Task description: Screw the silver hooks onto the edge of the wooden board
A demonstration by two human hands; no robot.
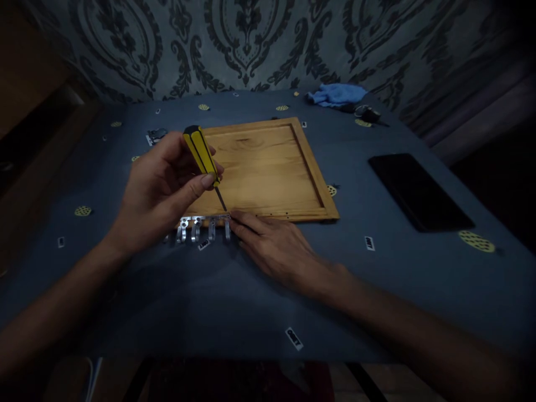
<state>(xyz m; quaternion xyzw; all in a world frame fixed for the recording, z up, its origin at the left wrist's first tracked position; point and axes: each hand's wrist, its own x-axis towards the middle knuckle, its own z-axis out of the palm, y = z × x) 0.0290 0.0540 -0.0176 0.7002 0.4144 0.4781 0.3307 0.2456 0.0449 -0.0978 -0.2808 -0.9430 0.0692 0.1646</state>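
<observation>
My left hand (161,192) is closed round the yellow and black handle of a screwdriver (200,149). The screwdriver tilts, its shaft pointing down to the right end of a silver metal hook rail (203,219). That rail lies along the near edge of a shallow wooden tray-like frame (316,167), its several hooks hanging toward me. At the rail's right end, the fingertips of my right hand (276,245) press against the rail and the frame's edge beside the screwdriver tip. Whether a screw sits under the tip is too small to tell.
A black phone (421,192) lies on the right of the blue patterned tablecloth (251,301). At the back right are a blue cloth (338,95) and a small dark object (368,114). Small metal pieces (157,134) lie behind my left hand. A patterned wall (247,44) borders the table's far side.
</observation>
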